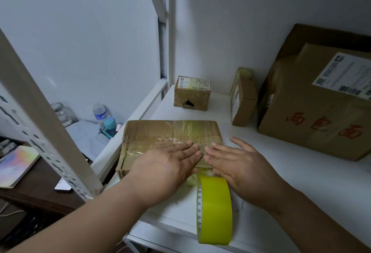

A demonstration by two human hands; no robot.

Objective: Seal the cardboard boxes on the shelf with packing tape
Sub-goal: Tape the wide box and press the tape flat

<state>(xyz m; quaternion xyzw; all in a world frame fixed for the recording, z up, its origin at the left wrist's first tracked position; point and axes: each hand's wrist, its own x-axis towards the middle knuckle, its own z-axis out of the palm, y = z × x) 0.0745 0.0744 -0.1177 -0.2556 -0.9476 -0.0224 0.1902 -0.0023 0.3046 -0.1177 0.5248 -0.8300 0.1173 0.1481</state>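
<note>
At frame centre, left hand [166, 164] and right hand [239, 164], fingers straight, pressing flat on taped box [170, 134]; tape roll [214, 210] hanging below; at right, large box [321, 116] printed with red characters.

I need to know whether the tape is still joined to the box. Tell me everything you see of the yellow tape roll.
The yellow packing tape roll stands on edge on the white shelf, near its front edge, between the two wrists. Its translucent yellow-green band is wound on a white core printed with small triangles. A loose strip seems to run from its top up to the flat brown cardboard box, under the left hand and right hand. Neither hand grips the roll.
</note>
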